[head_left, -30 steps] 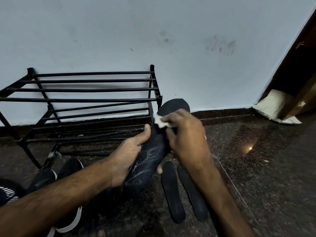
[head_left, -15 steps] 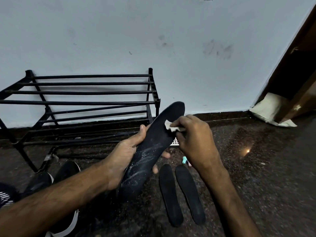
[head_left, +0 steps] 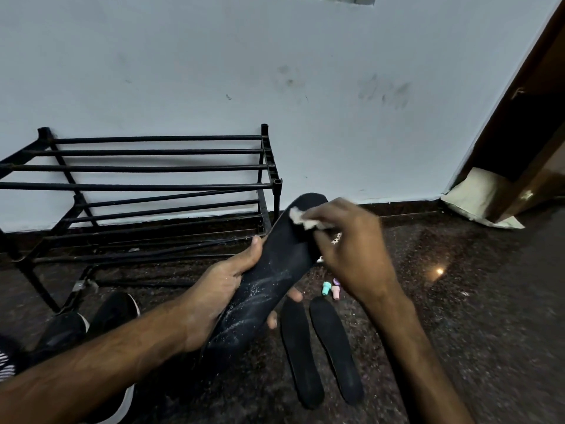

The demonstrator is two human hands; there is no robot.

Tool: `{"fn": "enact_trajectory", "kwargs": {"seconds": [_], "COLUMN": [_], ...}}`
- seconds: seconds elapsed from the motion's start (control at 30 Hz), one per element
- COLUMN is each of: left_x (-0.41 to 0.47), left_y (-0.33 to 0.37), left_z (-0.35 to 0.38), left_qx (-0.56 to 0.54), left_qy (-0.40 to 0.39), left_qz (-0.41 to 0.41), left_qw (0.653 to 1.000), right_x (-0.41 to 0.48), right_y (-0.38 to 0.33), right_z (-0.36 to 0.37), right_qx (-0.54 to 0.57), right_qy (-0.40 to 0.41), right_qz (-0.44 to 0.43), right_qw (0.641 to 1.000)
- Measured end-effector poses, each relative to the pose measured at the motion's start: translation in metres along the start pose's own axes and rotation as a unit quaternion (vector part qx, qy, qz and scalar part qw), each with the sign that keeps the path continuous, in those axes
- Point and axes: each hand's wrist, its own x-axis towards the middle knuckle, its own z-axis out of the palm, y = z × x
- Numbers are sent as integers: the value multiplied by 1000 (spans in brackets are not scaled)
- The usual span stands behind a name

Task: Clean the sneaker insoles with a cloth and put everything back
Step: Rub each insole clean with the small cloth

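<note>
My left hand (head_left: 220,292) grips a long black insole (head_left: 275,270) from beneath, thumb on its left edge, fingertips showing under its right edge. The insole tilts up and away, streaked with white dust on its lower half. My right hand (head_left: 351,249) pinches a small white cloth (head_left: 301,217) and presses it on the insole's upper end. Two more black insoles (head_left: 301,353) (head_left: 336,347) lie side by side on the dark floor below my right hand. A pair of black sneakers with white soles (head_left: 101,325) sits at the lower left.
An empty black metal shoe rack (head_left: 153,185) stands against the white wall at left. Small pastel-coloured objects (head_left: 331,289) lie on the floor past the insoles. A pale bag (head_left: 477,197) rests by a wooden door frame (head_left: 535,117) at right. The floor is dark polished stone.
The cloth in my right hand has slid up the insole toward its far tip. The view has shifted back a little, showing the small pastel objects on the floor.
</note>
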Motion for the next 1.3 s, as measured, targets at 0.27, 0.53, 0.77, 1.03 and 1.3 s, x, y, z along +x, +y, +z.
{"fn": "enact_trajectory", "kwargs": {"seconds": [0.27, 0.53, 0.77, 1.03, 1.3], "left_x": [-3, -3, -5, -5, -5], "left_y": [10, 13, 6, 9, 7], "left_z": [3, 3, 6, 2, -1], "left_qx": [5, -8, 6, -2, -4], "left_qy": [1, 20, -14, -9, -11], "left_qz": [17, 10, 0, -7, -8], "left_qw": [1000, 1000, 1000, 1000, 1000], "right_x": [-2, -4, 2, -3, -6], "right_y": [10, -13, 21, -3, 50], "right_z": [4, -2, -9, 6, -5], "right_qx": [-36, 18, -46, -29, -12], "right_qy": [16, -144, 66, -20, 122], "right_qz": [-2, -77, 54, -66, 136], "right_qw": [999, 986, 995, 997, 983]}}
